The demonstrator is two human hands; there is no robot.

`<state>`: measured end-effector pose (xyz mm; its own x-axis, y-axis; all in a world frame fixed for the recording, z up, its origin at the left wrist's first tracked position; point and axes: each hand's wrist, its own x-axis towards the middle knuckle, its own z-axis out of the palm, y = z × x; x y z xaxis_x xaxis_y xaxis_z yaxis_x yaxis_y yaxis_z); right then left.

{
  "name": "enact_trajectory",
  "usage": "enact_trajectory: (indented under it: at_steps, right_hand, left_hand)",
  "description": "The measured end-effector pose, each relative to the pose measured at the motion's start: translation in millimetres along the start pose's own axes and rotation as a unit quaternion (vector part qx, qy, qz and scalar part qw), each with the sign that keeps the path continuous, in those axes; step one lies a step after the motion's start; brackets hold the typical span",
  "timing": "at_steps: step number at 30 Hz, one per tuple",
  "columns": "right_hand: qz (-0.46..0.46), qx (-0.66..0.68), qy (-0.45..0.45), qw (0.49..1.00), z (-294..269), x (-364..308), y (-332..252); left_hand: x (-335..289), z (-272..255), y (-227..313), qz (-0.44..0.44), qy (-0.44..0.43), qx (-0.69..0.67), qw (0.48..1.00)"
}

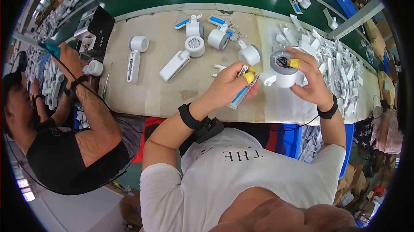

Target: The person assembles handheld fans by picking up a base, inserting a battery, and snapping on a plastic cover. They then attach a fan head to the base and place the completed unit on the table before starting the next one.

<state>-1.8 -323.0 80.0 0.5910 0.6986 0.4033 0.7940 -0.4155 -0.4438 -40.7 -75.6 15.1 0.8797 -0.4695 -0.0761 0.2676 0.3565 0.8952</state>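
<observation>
My left hand (pixel 228 82), with yellow tape on a fingertip, is closed around a white handle shell with a blue battery cell (pixel 240 95) in it. In my right hand (pixel 311 79) I grip a round white fan head (pixel 284 73) with a grey rim, its open end facing up and a short neck pointing toward my left hand. A yellow-taped finger reaches into that open end, where dark parts show. Just beyond my hands lies another white fan head (pixel 249 54). White handle pieces (pixel 218 69) are partly hidden behind my left hand.
Fan heads with blue cells and wires (pixel 193 28) lie at the far middle. Two assembled handheld fans (pixel 134 62) (pixel 181 59) rest left. White plastic parts (pixel 340 66) are heaped right. A black machine (pixel 92 31), a screwdriver (pixel 105 86) and a co-worker (pixel 82 137) are left.
</observation>
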Motion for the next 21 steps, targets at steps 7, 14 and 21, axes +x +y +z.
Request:
enact_trajectory:
  at_steps: [7,14,21]
  right_hand:
    - [-0.165,-0.193,0.057,0.966,4.5,-0.3,7.4]
    - [-0.163,-0.229,0.048,0.958,5.0,-1.2,-2.1]
    - [-0.18,-0.213,0.024,0.96,3.4,-4.9,-3.7]
  left_hand:
    - [-5.9,9.7,7.9,0.003,0.032,0.148,0.989]
    - [-5.3,7.8,2.5,0.104,0.084,0.309,0.941]
    - [-3.5,5.2,2.3,0.111,0.097,0.348,0.926]
